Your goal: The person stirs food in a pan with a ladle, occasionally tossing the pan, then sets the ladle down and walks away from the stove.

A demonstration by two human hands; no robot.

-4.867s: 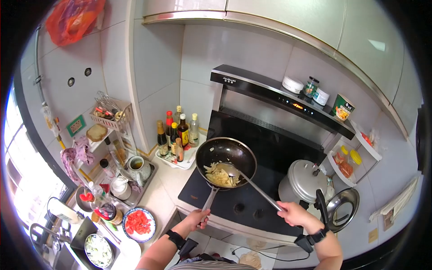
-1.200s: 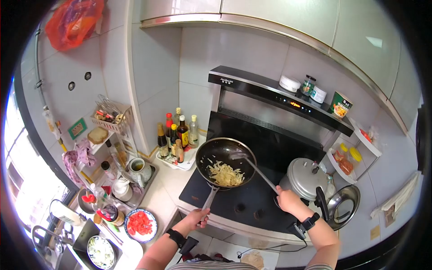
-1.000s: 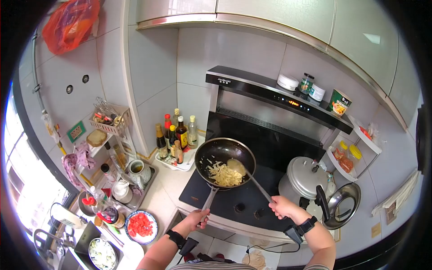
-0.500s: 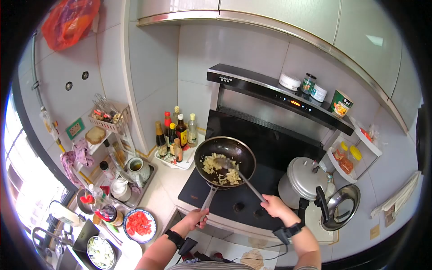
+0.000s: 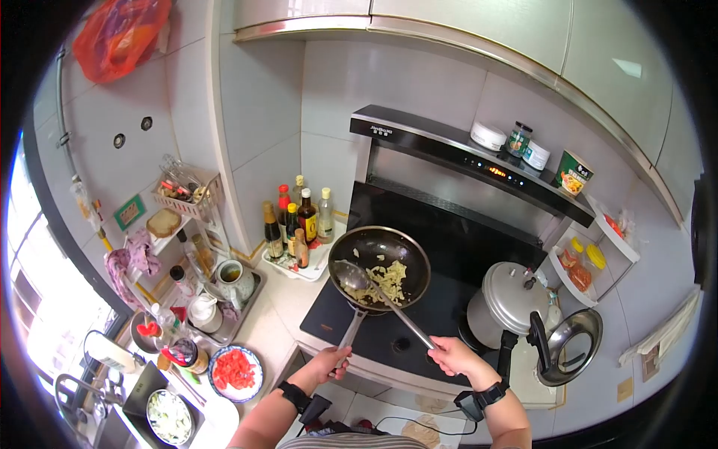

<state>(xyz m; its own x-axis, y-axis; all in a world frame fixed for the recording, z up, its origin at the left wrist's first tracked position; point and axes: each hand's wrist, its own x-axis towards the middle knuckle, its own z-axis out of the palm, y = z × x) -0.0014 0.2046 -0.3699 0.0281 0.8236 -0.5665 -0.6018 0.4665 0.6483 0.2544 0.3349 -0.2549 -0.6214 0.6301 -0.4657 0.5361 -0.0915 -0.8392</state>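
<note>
My left hand [image 5: 331, 363] is closed around the handle of a dark frying pan [image 5: 380, 239], which sits on the black stove. A long metal ladle [image 5: 404, 320] is gripped by its handle in my right hand [image 5: 456, 355]. The ladle's rounded bowl rests at the left inside of the pan. Pale yellowish chopped food [image 5: 389, 283] lies to its right, mostly across the pan's lower and right part. Both wrists wear black straps with small devices.
A pressure cooker [image 5: 508, 295] and a steel lid [image 5: 572, 348] stand right of the pan. Sauce bottles [image 5: 307, 217] fill a tray at the back left. Left lie a plate of chopped red pieces [image 5: 234, 374] and a bowl of pale chopped vegetables [image 5: 170, 417] at the sink.
The ladle's bowl has swept from the pan's middle to its left side, and my right hand has shifted slightly lower. The food now gathers more to the right. My left hand keeps its grip.
</note>
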